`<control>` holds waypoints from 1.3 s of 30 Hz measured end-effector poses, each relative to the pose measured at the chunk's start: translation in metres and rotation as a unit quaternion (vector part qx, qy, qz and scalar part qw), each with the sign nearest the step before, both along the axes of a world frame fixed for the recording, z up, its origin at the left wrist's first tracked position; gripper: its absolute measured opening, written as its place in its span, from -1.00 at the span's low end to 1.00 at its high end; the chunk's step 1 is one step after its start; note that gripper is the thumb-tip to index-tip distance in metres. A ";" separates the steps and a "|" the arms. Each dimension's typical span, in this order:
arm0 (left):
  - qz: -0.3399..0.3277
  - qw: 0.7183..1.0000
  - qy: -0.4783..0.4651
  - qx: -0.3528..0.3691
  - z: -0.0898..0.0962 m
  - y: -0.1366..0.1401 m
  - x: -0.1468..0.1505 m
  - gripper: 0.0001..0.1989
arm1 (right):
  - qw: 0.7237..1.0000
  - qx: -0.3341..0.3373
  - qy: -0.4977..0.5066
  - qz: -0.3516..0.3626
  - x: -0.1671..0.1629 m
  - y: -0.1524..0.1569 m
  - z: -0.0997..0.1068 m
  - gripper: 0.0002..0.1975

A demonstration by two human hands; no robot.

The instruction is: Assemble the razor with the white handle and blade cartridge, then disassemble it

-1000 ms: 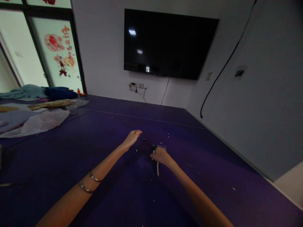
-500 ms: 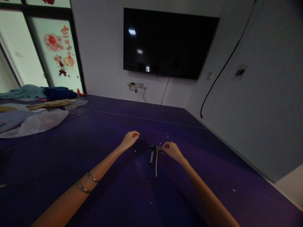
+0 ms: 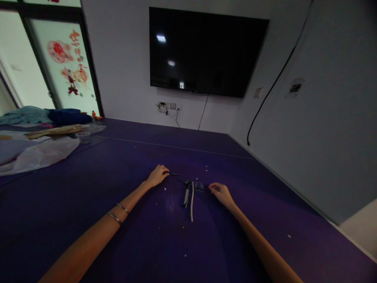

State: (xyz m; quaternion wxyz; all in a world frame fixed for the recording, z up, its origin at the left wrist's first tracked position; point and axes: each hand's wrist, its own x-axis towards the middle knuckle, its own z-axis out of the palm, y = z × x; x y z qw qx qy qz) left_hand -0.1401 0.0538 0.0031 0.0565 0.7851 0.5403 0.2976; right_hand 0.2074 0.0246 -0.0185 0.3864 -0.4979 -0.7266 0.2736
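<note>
My left hand (image 3: 158, 175) is low over the purple surface, its fingertips pinched at the near end of a small dark green stick (image 3: 174, 174) that lies there. My right hand (image 3: 222, 193) hovers just right of a small clear packet (image 3: 199, 186), apart from it, with loosely curled fingers and nothing visible between them. Between the hands lie a pale, slightly bent strip (image 3: 192, 204) and a dark-and-white slim tool (image 3: 186, 197), whose kind I cannot make out. A small dark green piece (image 3: 187, 182) sits at the tool's far end.
White scraps (image 3: 206, 170) are scattered over the purple surface (image 3: 132, 243). Clear plastic sheeting (image 3: 50, 155) and folded cloths (image 3: 69, 116) lie at the far left. A television (image 3: 206, 53) hangs on the wall beyond; a black cable (image 3: 269, 90) runs down the right wall.
My left hand has come down to the green stick's end. My right hand has drawn back to the right, leaving the clear packet on the surface. The view has shifted slightly.
</note>
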 end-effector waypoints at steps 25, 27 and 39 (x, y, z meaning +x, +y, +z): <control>-0.031 0.999 0.035 -0.004 -0.006 0.011 0.011 -0.80 | 0.999 0.012 -0.046 -0.016 -0.003 -0.006 0.000 -0.78; -0.024 0.999 0.031 -0.008 -0.004 0.010 0.012 -0.80 | 0.999 0.013 -0.049 -0.018 -0.003 -0.006 0.000 -0.78; -0.101 0.984 -0.121 -0.076 0.058 -0.018 0.051 -0.82 | 0.999 0.012 0.041 -0.002 -0.011 -0.017 0.030 -0.67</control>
